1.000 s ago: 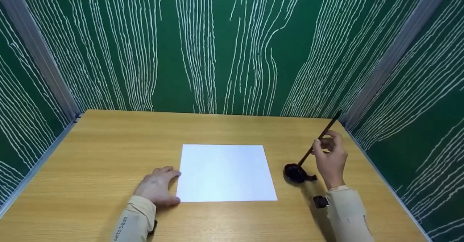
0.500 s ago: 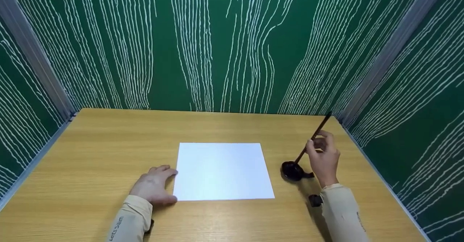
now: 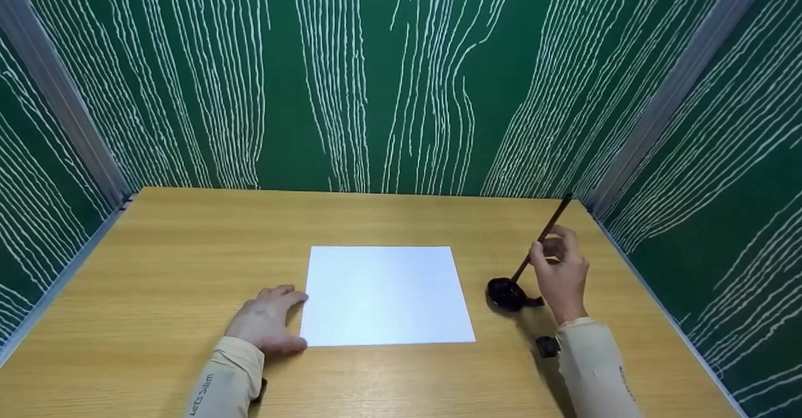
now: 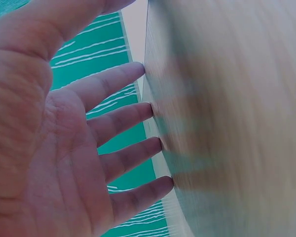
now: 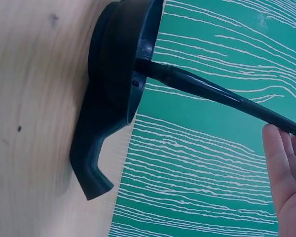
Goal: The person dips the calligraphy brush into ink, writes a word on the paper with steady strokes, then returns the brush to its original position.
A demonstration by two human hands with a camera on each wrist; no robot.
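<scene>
Between thumb and fingers, my right hand (image 3: 564,274) pinches the dark shaft of a calligraphy brush (image 3: 551,225). The brush leans up to the right, its lower end down inside a small black ink dish (image 3: 505,296). In the right wrist view, the brush head (image 5: 150,68) goes in past the rim of the dish (image 5: 111,64), which has a bent stub handle. Spread fingers of my left hand (image 3: 260,324) rest with their tips on the table, thumb and index finger at the left edge of a blank white paper sheet (image 3: 385,296).
Everything lies on a light wooden table (image 3: 388,380). Green panels (image 3: 401,86) with white wavy lines enclose its back and sides, joined by grey corner posts (image 3: 664,86). A small black device (image 3: 547,346) sits at the right cuff.
My right hand has shifted slightly left, making the brush a little more upright, its lower end still in the dish. The head view has shifted a little. The left hand stays at the paper.
</scene>
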